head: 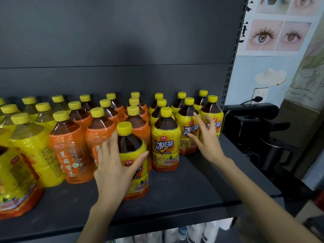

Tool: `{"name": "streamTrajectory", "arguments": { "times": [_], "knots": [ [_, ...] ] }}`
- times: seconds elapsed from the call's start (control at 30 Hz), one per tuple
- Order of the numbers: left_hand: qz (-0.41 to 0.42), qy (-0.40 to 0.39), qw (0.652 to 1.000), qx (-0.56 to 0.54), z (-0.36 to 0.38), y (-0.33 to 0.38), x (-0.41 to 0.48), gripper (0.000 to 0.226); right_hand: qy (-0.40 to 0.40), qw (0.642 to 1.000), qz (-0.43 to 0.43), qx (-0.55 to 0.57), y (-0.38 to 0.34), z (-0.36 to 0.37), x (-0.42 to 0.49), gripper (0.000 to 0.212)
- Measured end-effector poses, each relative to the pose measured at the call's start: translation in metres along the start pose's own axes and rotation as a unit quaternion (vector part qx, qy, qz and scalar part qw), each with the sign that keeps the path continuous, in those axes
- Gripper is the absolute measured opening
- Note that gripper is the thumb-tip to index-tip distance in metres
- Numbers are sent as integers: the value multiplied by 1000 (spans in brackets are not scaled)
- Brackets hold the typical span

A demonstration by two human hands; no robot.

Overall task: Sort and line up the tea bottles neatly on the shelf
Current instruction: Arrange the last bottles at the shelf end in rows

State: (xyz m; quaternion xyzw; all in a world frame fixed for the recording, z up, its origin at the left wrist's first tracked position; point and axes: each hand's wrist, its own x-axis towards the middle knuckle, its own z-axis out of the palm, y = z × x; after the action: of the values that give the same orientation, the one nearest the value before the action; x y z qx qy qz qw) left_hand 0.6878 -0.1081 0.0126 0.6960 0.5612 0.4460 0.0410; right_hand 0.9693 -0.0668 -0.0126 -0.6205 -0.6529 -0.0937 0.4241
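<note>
Left hand [115,165], fingers spread, cups the stray yellow-labelled bottle [134,165], which stands upright on the shelf [184,193] forward of the rows. The yellow-labelled column [165,137] it likely belongs with lies just to its right and slightly behind. Right hand [206,139], open and holding nothing, rests against the rightmost bottles [213,118].
</note>
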Motion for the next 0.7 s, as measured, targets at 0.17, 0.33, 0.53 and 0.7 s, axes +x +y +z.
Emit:
{"name": "streamTrajectory", "arguments": {
  "times": [0.17,0.33,0.53,0.7],
  "knots": [
    [2,2,1000,0,-1,1,0,97,-94,982,-79,-144,17,2,22,81],
    [-6,-3,1000,1,0,2,1,97,-115,969,-69,-209,20,2,33,90],
    [-19,-1,1000,0,0,4,1,99,-58,980,-55,-184,12,19,28,87],
    [-20,-4,1000,-4,0,4,2,100,-36,985,-48,-162,10,27,27,86]
  ]
}}
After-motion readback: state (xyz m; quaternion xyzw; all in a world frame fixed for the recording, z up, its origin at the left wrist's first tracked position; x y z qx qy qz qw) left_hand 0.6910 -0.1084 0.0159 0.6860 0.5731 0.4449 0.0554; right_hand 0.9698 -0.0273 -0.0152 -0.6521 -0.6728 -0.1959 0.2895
